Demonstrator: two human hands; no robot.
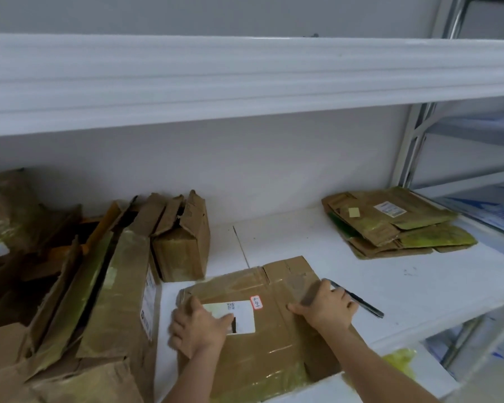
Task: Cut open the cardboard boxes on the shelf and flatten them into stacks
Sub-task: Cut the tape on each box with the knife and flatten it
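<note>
just the one head cam, looking forward and down, close over the shelf (361,289) and both hands

No text can be made out clearly. A handwritten mark on the small red-edged sticker (256,302) on the flattened box (277,330) is illegible, as is the print on its white label (243,317).

I note matt brown corrugated cardboard on the flattened box (262,330), overlaid with glossy clear tape and a smooth white paper label (242,317). The shelf (390,286) appears smooth, white, painted. The flattened stack (396,225) shows creased, taped cardboard. The upright frame (410,144) looks metallic grey.
</note>
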